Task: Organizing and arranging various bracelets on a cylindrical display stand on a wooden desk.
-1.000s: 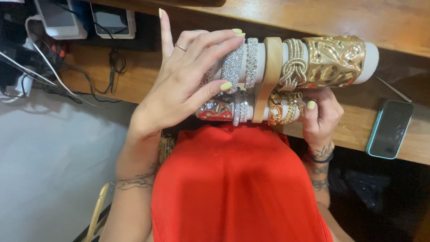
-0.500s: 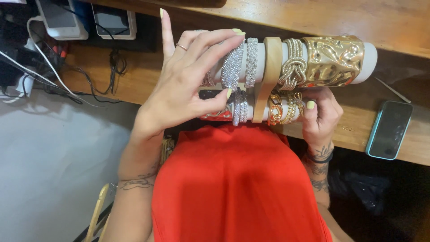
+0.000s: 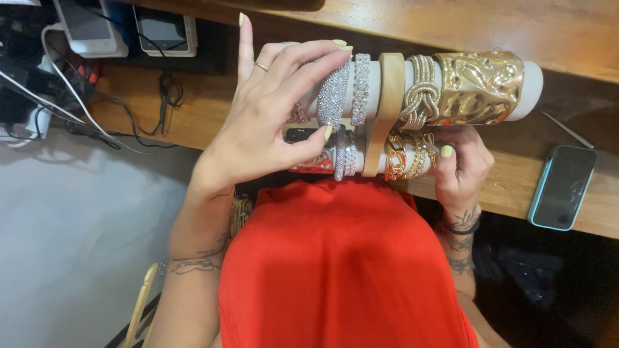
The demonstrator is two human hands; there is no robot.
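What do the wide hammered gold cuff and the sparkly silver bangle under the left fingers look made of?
The wide gold cuff looks like polished metal: crumpled surface with bright mirror-like highlights. The silver bangle under the left hand seems metal paved with tiny rhinestones, judging by its grainy glitter; real stones cannot be told.

My left hand [image 3: 267,122] covers the near ends of the two white padded bracelet rolls [image 3: 529,84]; my right hand [image 3: 461,171] hides the lower roll's far end at the wooden surface's [image 3: 451,26] front edge.
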